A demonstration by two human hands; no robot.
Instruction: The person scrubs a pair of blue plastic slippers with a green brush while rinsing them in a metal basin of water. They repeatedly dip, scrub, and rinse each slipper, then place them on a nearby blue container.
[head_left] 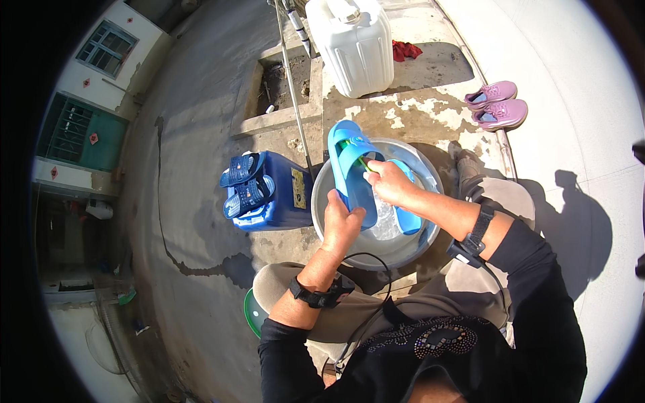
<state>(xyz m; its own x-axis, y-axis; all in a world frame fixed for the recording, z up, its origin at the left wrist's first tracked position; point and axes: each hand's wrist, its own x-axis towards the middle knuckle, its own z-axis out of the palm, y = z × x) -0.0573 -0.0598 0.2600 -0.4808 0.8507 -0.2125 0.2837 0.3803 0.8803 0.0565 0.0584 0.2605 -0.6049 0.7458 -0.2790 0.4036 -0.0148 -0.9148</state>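
Blue slipper [359,193] held tilted over grey basin [322,193], toe end away from the person. Left hand [341,225] at the heel end, fingers closed on it, partly hidden from view. Right hand [390,183] just beside the strap, fingers pinched on green handle [363,163] reaching under the strap. Second slipper [408,219] in basin.

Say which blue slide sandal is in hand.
The light-blue slide sandal gripped by the left hand, over the basin; the other light-blue slide is inside the basin, and the two dark-blue slides rest on the blue jerrycan.
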